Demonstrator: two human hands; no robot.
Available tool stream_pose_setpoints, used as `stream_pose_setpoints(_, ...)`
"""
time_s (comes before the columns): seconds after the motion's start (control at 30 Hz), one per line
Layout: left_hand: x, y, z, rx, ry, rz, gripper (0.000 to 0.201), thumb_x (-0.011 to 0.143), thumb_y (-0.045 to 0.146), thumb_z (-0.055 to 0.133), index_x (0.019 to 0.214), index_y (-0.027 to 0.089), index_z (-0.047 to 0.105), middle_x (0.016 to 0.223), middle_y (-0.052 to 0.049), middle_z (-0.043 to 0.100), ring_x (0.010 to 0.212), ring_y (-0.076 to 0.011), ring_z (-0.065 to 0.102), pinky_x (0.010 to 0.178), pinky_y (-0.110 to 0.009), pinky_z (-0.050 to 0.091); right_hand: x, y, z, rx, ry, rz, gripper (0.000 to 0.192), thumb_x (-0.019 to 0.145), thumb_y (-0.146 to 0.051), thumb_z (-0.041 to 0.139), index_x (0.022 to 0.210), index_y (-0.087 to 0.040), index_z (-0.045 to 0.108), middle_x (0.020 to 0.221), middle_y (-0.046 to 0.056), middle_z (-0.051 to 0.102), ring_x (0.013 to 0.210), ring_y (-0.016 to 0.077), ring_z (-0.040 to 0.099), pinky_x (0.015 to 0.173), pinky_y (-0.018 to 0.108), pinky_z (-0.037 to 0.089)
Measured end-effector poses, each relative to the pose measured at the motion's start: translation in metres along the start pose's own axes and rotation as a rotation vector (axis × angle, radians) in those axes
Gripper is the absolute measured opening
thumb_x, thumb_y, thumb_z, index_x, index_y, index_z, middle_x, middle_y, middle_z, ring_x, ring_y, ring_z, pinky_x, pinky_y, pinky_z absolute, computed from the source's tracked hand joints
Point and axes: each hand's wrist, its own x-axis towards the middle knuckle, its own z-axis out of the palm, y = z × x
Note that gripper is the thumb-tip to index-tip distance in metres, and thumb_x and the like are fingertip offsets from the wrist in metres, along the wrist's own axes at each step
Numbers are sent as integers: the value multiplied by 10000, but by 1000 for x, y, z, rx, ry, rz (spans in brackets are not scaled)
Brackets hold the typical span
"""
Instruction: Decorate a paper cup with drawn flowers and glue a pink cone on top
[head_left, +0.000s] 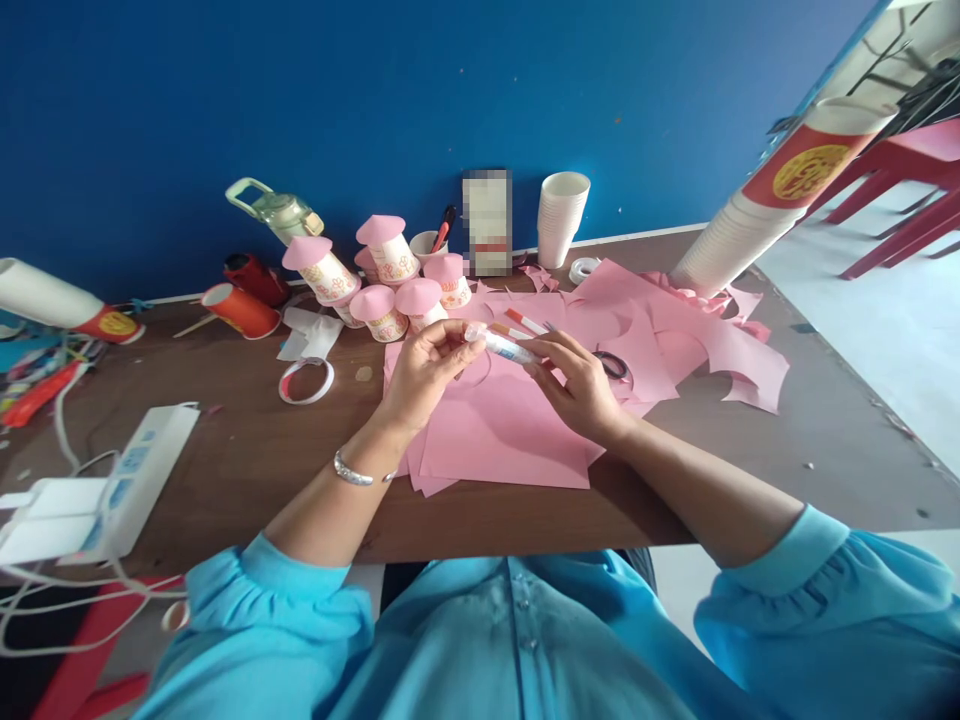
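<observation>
Between my two hands, above the pink paper, is a small white tube [510,346] with blue print and a clear-looking end; it resembles a glue stick. My left hand [431,370] pinches its left end. The fingers of my right hand [577,385] close on its right end. Below lie pink paper sheets [510,440], several with curved cutouts. Just beyond the tube are a red-and-white marker [527,321] and dark-handled scissors [613,366], partly covered by my right hand. Past my left hand stand several decorated paper cups with pink cone roofs [382,230].
Against the blue wall stand a bottle [281,212], a white cup stack [562,218] and a cup holding a cutter [429,243]. A tall cup stack [750,220] leans right. Left are a tape roll [306,381], an orange cup [240,312] and a power strip [146,480] with cables.
</observation>
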Motion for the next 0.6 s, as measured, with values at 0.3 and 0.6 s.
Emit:
stream_pose_setpoints(0.3, -1, -4, 4, -147, -5, -108, 385, 717, 495, 968, 876, 207, 769, 678, 40, 580, 574, -66, 477, 520, -216, 390, 0, -3, 0, -10, 26, -52, 291, 1096, -265, 531, 1319, -242, 716, 1134, 118, 728, 999, 230, 718, 878, 399, 652)
stream_pose_setpoints(0.6, -6, -13, 6, -132, -53, -64, 414, 711, 508, 972, 874, 209, 737, 700, 22, 642, 605, -93, 536, 551, -243, 432, -3, -7, -2, -93, 11, -57, 329, 1104, -307, 485, 1307, -236, 734, 1180, 154, 747, 1094, 287, 731, 961, 487, 641)
